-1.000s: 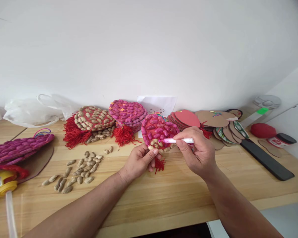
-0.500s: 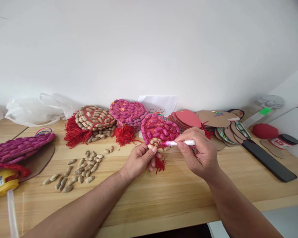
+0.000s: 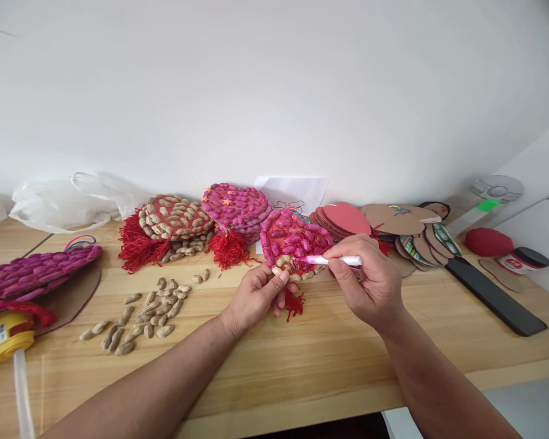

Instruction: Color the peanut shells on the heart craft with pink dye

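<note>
My left hand (image 3: 260, 294) grips the lower edge of a red heart-shaped piece covered in peanuts (image 3: 293, 235), thumb on its front. Most of its peanuts are coloured magenta; several near the bottom are still tan. A red yarn tassel (image 3: 295, 305) hangs beneath it. In my right hand (image 3: 368, 274) is a white marker (image 3: 345, 260), pinched between thumb and fingers. Its magenta-stained tip points left and meets the peanuts near the lower middle of the piece, though the exact contact is too small to tell.
Loose peanuts (image 3: 160, 308) lie left of my hands. Behind stand finished-looking peanut pieces (image 3: 238, 204) and a plain-peanut one (image 3: 176, 216). Stacked red cutouts (image 3: 348, 219), cardboard pieces (image 3: 388, 218) and a black bar (image 3: 496, 296) are rightward. A yellow glue gun (image 3: 4, 338) sits far left.
The marker and my right hand have shifted very slightly right. The peanut piece has tilted a touch; my left hand keeps its hold.
</note>
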The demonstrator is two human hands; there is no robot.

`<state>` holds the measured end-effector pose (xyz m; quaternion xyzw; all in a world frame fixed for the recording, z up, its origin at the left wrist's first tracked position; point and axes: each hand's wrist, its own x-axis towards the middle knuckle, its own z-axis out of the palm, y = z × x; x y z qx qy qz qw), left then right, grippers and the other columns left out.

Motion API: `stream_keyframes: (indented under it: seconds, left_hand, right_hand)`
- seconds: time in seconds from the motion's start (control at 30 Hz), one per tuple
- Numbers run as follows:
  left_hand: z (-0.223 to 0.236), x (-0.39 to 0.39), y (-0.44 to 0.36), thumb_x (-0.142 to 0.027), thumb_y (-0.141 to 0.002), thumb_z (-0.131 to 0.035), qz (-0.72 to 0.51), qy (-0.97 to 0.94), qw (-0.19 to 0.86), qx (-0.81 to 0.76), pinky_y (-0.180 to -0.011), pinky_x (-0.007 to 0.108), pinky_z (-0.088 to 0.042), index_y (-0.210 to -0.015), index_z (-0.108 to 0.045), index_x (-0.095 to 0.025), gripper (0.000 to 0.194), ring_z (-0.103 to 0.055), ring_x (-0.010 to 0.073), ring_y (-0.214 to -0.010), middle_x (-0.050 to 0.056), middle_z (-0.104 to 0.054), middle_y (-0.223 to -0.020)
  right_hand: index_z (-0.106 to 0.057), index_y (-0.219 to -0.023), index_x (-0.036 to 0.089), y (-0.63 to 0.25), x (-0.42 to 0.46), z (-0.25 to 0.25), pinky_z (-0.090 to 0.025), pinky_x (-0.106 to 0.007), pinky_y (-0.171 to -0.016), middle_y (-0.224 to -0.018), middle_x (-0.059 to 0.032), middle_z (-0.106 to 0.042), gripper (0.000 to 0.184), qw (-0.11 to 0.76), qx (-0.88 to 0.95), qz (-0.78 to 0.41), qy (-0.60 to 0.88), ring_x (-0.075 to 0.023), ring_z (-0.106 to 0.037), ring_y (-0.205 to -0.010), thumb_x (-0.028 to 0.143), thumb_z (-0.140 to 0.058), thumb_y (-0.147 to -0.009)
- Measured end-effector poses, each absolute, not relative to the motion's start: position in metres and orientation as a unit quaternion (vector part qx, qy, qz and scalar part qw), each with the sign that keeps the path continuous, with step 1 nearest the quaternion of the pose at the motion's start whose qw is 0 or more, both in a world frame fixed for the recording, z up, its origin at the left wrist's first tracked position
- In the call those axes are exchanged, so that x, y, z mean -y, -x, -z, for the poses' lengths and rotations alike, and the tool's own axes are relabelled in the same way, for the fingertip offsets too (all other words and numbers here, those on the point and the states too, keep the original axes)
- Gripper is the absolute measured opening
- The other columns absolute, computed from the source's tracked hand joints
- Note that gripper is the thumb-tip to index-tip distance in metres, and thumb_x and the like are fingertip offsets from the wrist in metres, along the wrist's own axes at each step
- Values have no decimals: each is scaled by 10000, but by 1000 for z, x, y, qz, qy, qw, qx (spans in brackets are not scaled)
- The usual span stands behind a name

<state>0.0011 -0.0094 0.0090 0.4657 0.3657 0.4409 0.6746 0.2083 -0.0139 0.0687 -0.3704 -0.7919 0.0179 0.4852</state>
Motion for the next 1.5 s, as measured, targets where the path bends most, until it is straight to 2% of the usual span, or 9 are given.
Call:
stream_keyframes:
  seconds: [0.23, 0.4, 0.67, 1.03, 1.17, 1.37, 1.5]
  left_hand:
    - [-5, 8, -1, -652, -795, -735, -438, -474, 670, -366, -408, 213, -375, -786, -636, -150, 512, -462, 84, -387, -18, -599, -496]
    - [-6, 9, -1, -662, -763, -758, -436, -484, 661, -373, -399, 212, -387, -799, -623, -153, 528, -483, 82, -414, 11, -664, -601]
    - [-5, 9, -1, -697, -775, -724, -426, -500, 654, -376, -395, 207, -360, -807, -636, -150, 555, -466, 87, -395, -24, -582, -500]
    - [0, 7, -2, -674, -766, -746, -437, -484, 658, -376, -382, 204, -370, -792, -618, -154, 536, -469, 74, -377, 2, -651, -568]
    - [-2, 7, -2, -670, -769, -745, -441, -477, 661, -377, -385, 205, -369, -789, -606, -162, 527, -463, 73, -372, -13, -633, -541]
    - [-3, 7, -2, -656, -769, -749, -443, -482, 658, -372, -379, 203, -358, -806, -605, -166, 512, -470, 72, -380, 1, -664, -588]
    - [-1, 7, -2, -662, -771, -745, -443, -485, 654, -375, -372, 203, -348, -807, -610, -165, 516, -465, 72, -378, 1, -659, -586]
  right_hand:
    - [-647, -927, 222, -207, 14, -69, -447, -396, -805, -839, -14, -691, 73, 473, 801, -23, 366, -189, -618, -821, 160, -612, -944]
    - [-658, -966, 228, -207, 14, -68, -460, -399, -805, -861, -19, -703, 76, 476, 802, -22, 359, -198, -626, -845, 167, -618, -947]
    - [-663, -980, 231, -208, 12, -67, -450, -407, -818, -862, -19, -709, 83, 478, 797, 5, 368, -200, -636, -834, 165, -632, -939]
    - [-648, -956, 230, -208, 13, -66, -439, -405, -816, -850, -17, -709, 82, 474, 800, 9, 369, -204, -632, -823, 158, -615, -935]
    - [-656, -965, 234, -209, 13, -65, -448, -418, -821, -856, -26, -708, 88, 495, 788, 9, 367, -216, -638, -834, 161, -621, -927]
    - [-664, -976, 244, -209, 12, -66, -454, -416, -811, -860, -23, -726, 85, 466, 804, 7, 370, -219, -656, -834, 185, -613, -941]
    - [-658, -968, 237, -208, 11, -66, -445, -418, -825, -855, -21, -721, 76, 480, 795, 20, 371, -211, -648, -828, 179, -616, -941]
